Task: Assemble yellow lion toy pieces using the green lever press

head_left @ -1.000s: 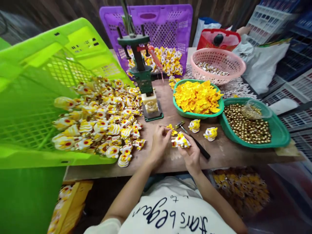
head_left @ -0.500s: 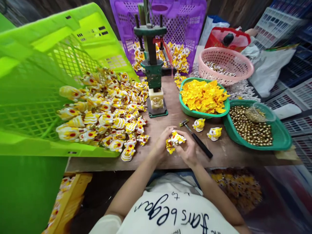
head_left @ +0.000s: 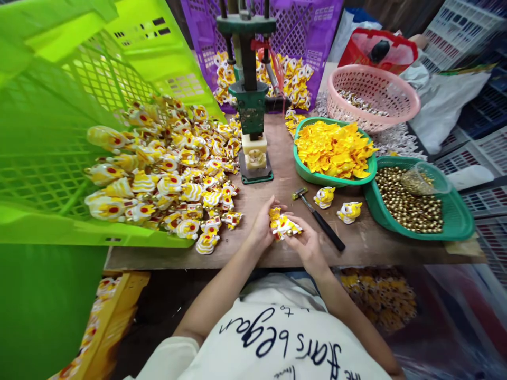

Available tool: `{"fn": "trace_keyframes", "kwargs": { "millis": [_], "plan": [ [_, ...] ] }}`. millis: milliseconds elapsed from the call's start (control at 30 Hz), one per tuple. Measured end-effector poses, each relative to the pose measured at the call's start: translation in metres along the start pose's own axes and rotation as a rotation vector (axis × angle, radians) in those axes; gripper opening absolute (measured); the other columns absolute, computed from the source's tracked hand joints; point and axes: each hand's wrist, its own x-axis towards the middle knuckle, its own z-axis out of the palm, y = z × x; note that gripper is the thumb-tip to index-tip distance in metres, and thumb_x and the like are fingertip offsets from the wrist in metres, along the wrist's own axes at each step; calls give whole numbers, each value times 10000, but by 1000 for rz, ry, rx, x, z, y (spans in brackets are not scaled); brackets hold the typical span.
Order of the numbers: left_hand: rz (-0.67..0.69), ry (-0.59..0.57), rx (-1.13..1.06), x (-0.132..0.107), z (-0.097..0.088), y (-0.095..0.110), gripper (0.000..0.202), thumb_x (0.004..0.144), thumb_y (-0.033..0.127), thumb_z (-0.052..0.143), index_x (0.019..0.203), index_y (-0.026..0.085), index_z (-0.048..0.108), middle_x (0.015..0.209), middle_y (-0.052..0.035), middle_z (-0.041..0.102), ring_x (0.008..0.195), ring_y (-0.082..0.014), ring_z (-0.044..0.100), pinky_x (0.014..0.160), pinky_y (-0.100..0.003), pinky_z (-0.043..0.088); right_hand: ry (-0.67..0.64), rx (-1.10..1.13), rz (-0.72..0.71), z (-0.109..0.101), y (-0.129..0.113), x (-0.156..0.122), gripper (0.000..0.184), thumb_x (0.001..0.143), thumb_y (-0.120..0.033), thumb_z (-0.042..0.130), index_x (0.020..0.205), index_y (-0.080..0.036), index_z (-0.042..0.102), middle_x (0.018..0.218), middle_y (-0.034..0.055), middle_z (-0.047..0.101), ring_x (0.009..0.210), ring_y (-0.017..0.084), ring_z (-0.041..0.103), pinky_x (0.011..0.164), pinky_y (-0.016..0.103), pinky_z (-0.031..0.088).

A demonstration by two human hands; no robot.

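Between my two hands, near the table's front edge, is a small yellow and white plastic figurine part (head_left: 285, 226). My left hand (head_left: 264, 224) grips its left side, with the fingers curled behind it. On the other side, my right hand (head_left: 306, 241) pinches the white end between thumb and fingers. Whether it is one piece or two pressed together I cannot tell. A hammer (head_left: 320, 220) with a black handle lies just right of my hands. Beyond it stand two yellow and white animal figurine heads (head_left: 325, 197) (head_left: 349, 212).
A green hand press (head_left: 252, 113) stands behind my hands. At left, a tipped lime-green crate (head_left: 43, 174) spills figurine parts. Rightward are a green basin (head_left: 303, 170) of yellow pieces, another green basin (head_left: 459, 221) of gold beads and a pink basket (head_left: 376, 119). A purple crate (head_left: 317, 31) is behind.
The figurine part has been turned between my hands, its yellow portion now at the upper left. My left fingers have loosened and lifted slightly. The camera view has shifted a little.
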Motion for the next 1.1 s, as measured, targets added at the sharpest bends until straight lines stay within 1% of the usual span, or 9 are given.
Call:
{"fn": "trace_keyframes", "kwargs": {
  "millis": [100,200,367,467,567,633,733,900,1100],
  "plan": [
    [24,-149,11,-9,1,2,297,835,472,612,826,176,602,798,-48,667,721,-188,667,643,-286,535,17,180,61,7,1,4,438,817,-380,675,1206,-191,607,1202,80,683,1055,224,670,957,373,552],
    [172,-281,214,-21,-1,2,305,820,454,659,975,192,656,936,-52,677,748,-158,637,604,-227,492,55,364,107,11,-1,12,364,839,-393,596,1141,-189,610,1155,88,691,985,225,683,879,401,588],
    [377,-158,428,-17,-5,3,378,837,520,670,1083,233,660,816,-8,644,698,-134,598,585,-212,457,46,349,126,9,-3,14,368,839,-420,594,1120,-183,615,1120,92,696,935,221,686,740,355,608],
    [281,-52,366,-3,-9,5,472,829,648,597,871,185,682,687,-18,622,615,-147,597,540,-236,449,39,197,78,2,-3,6,468,840,-396,638,1251,-186,560,1158,101,686,961,235,694,750,351,603],
    [193,10,245,6,-10,5,578,788,736,566,692,170,627,630,-23,619,560,-140,587,541,-247,463,56,-146,-81,-3,-4,1,481,817,-298,663,1280,-205,572,1217,102,659,1104,260,649,915,402,570],
    [155,20,167,6,-7,3,577,759,736,599,653,170,599,601,-12,607,535,-127,570,545,-244,465,88,-404,-238,-4,-4,1,478,785,-206,651,1260,-207,594,1228,105,644,1165,267,610,1011,436,518],
    [113,-27,134,-1,0,2,551,747,707,635,681,160,623,602,-7,611,520,-118,558,527,-234,451,126,-647,-399,-2,-3,2,525,772,-132,604,1292,-191,561,1203,117,643,1134,264,618,1010,446,512],
    [78,-55,161,-9,9,4,595,768,729,593,651,147,635,567,-12,591,503,-101,537,497,-206,417,121,-837,-542,0,-1,0,638,789,-75,562,1402,-223,464,1178,113,618,1115,251,612,963,405,543],
    [-39,-30,175,-11,11,3,651,713,792,589,652,145,617,504,7,541,422,-93,493,426,-206,357,108,-920,-598,0,1,-3,656,791,-43,547,1412,-238,471,1097,98,540,1038,227,602,914,366,559]
  ]
}}
